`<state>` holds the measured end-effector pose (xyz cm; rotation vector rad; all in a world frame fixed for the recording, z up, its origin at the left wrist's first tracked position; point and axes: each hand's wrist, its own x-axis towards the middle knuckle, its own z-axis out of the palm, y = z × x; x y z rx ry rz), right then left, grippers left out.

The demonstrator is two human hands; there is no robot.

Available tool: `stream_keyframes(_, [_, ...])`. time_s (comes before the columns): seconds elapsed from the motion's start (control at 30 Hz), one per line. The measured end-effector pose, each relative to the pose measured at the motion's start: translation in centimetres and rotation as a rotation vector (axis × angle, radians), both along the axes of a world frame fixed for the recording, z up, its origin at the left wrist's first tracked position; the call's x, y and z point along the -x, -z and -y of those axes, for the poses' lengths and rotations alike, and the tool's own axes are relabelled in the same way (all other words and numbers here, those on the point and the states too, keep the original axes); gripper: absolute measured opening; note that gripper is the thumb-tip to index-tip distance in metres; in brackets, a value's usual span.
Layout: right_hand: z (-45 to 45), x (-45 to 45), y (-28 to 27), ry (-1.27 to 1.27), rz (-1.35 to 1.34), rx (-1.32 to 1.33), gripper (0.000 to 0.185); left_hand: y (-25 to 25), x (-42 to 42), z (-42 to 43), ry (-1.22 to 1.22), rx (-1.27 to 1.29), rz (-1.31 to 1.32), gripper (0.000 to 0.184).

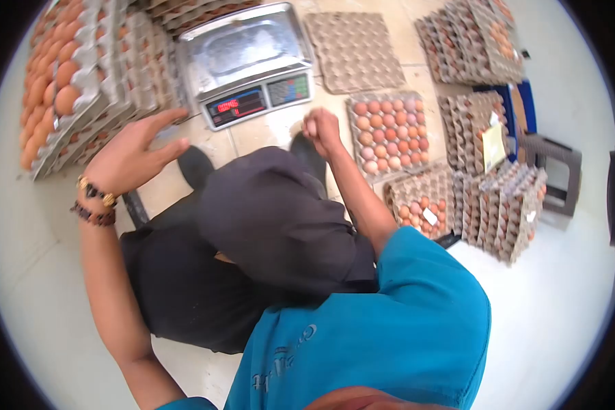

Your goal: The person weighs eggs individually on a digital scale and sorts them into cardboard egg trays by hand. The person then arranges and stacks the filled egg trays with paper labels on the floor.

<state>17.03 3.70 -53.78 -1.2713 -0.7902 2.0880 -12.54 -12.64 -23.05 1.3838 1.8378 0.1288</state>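
Note:
My left hand (140, 150), with beaded bracelets at the wrist, is held out with thumb and fingers apart, holding nothing. It is close to the tall stack of egg trays (68, 102) on the left and below the digital scale (249, 65), whose metal pan holds nothing and whose red display is lit. My right hand (323, 131) is closed in front of the scale's right corner; whatever its curled fingers may hold is hidden. Just right of it lies a tray filled with brown eggs (389, 133). An egg-less cardboard tray (357, 51) lies above that one.
A partly filled egg tray (420, 205) bears a small white paper. More stacked trays stand at right (502, 212) and upper right (468, 41). A yellow note (493, 147) lies on another stack, beside a dark plastic stool (560, 174). My knees (273, 219) are below the scale.

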Motion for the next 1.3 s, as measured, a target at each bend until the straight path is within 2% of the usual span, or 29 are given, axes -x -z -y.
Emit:
stream_keyframes(0.1, [2.9,-9.6,1.1,0.21,0.179,0.218,0.005,0.4,-0.4,-0.3,0.062,-0.002,0.016,0.054])
stream_keyframes(0.17, [3.1,-14.8,1.3,0.287,0.34,0.249,0.007,-0.1,-1.4,-0.9,0.033,0.081,0.036,0.053])
stream_keyframes(0.3, [-1.1,-18.2,1.1,0.098,0.415,0.13,0.01,0.5,-1.4,-1.3,-0.034,0.156,0.099,0.052])
stream_keyframes(0.37, [-4.0,-15.2,0.5,0.055,0.324,-0.019,0.016,0.9,-1.3,-1.5,-0.043,0.153,0.104,0.052])
stream_keyframes(0.43, [-7.3,-10.3,1.2,0.184,0.252,-0.088,0.014,1.1,-1.7,-2.1,-0.046,0.137,0.146,0.052])
stream_keyframes(0.5, [-11.2,-5.8,4.3,0.26,0.408,-0.055,0.021,1.6,-1.7,-2.6,-0.07,0.139,0.197,0.052])
stream_keyframes(0.63, [-15.5,-0.1,5.4,0.46,0.532,0.094,0.027,1.3,-2.3,-3.9,0.0,0.211,0.074,0.053])
stream_keyframes(0.7, [-18.4,1.9,11.0,0.589,0.779,0.09,0.044,1.5,-2.7,-4.1,-0.007,0.202,0.095,0.053])
stream_keyframes(0.73, [-18.7,2.1,11.3,0.619,0.83,0.123,0.046,1.4,-2.7,-4.3,0.009,0.229,0.07,0.053])
stream_keyframes(0.77, [-18.5,2.2,10.0,0.65,0.879,0.157,0.047,1.3,-2.7,-4.5,0.025,0.254,0.047,0.053])
stream_keyframes(0.87, [-19.1,0.6,6.5,0.562,0.749,0.267,0.035,1.5,-2.6,-4.4,0.018,0.209,0.069,0.052])
stream_keyframes(0.93, [-20.4,-0.9,5.7,0.406,0.597,0.204,0.036,1.3,-2.7,-4.2,0.012,0.166,0.084,0.052])
stream_keyframes(1.03, [-22.6,-3.5,3.7,0.456,0.385,0.165,0.03,0.9,-2.9,-4.2,0.033,0.132,0.076,0.052])
stream_keyframes(1.07, [-22.7,-5.6,2.7,0.414,0.175,0.144,0.028,0.9,-2.9,-4.1,0.036,0.109,0.078,0.051])
stream_keyframes(1.13, [-21.1,-9.9,-0.1,0.372,0.007,0.117,0.031,0.7,-3.2,-4.3,0.051,0.097,0.076,0.051])
stream_keyframes(1.2, [-15.7,-16.6,-3.8,0.28,0.256,-0.011,0.026,0.1,-3.7,-4.7,0.078,0.123,0.061,0.051])
stream_keyframes(1.23, [-12.7,-17.8,-4.4,0.44,0.267,-0.161,0.032,0.1,-3.7,-4.6,0.074,0.116,0.059,0.051])
stream_keyframes(1.3, [-7.2,-21.5,-5.5,0.451,0.322,-0.157,0.039,0.4,-3.5,-4.5,0.072,0.096,0.057,0.052])
